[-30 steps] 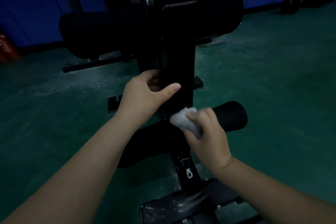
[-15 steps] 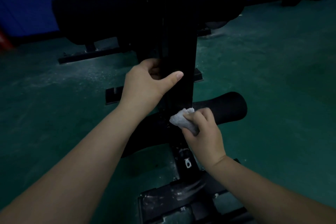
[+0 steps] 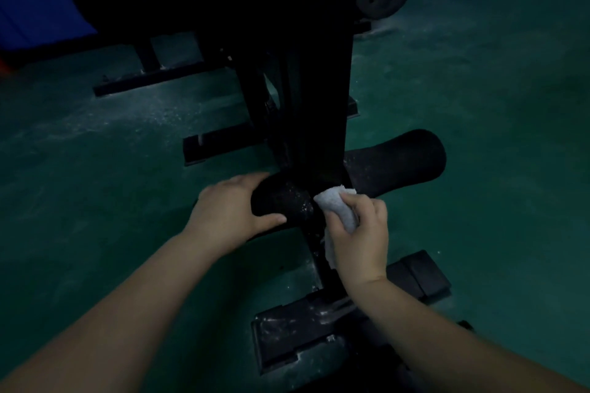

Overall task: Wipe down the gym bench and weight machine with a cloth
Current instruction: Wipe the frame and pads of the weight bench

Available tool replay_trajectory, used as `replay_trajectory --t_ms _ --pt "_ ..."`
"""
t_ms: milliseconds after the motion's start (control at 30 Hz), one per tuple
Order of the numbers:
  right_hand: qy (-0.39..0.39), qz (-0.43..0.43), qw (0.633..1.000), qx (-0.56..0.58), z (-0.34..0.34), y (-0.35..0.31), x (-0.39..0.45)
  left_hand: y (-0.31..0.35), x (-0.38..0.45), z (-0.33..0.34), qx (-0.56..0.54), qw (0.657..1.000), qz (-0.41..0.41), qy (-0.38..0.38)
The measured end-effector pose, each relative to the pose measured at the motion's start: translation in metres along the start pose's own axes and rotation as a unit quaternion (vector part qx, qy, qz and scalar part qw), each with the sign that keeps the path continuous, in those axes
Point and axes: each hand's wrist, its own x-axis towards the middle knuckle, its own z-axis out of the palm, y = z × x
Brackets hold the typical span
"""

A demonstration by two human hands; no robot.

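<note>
A black bench frame fills the middle, its upright post rising out of the top of the view. Two black foam rollers stick out low on the post. My left hand is wrapped around the left foam roller, which is speckled with white dust. My right hand holds a bunched white cloth pressed where that roller meets the post. The right foam roller is untouched. The upper pads are dark and largely cut off.
A dusty black base foot lies just below my hands, with a rubber end cap to its right. Black floor crossbars sit behind. A weight plate rests at the back right on the green floor.
My left hand has dropped from the upright post down to the left foam roller. The right hand with the cloth stays at the post's base. The view has tilted lower and closer.
</note>
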Motion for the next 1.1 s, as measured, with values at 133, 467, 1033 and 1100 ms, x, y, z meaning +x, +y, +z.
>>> replay_trajectory --t_ms 133,467,1033,1100 --pt "-0.041 0.079 0.996 -0.006 0.003 0.015 -0.011 -0.001 0.002 0.012 0.090 0.996 0.008 0.001" --pt "-0.031 0.065 0.996 0.057 0.008 0.012 -0.008 -0.006 0.007 0.019 0.104 0.994 0.020 0.035" --pt "-0.060 -0.102 0.992 -0.053 -0.011 0.014 -0.015 -0.006 0.009 0.016 0.085 0.996 0.021 0.016" --pt "-0.034 -0.180 0.983 -0.029 -0.003 -0.004 -0.010 -0.007 0.011 0.016 0.074 0.997 0.017 0.013"
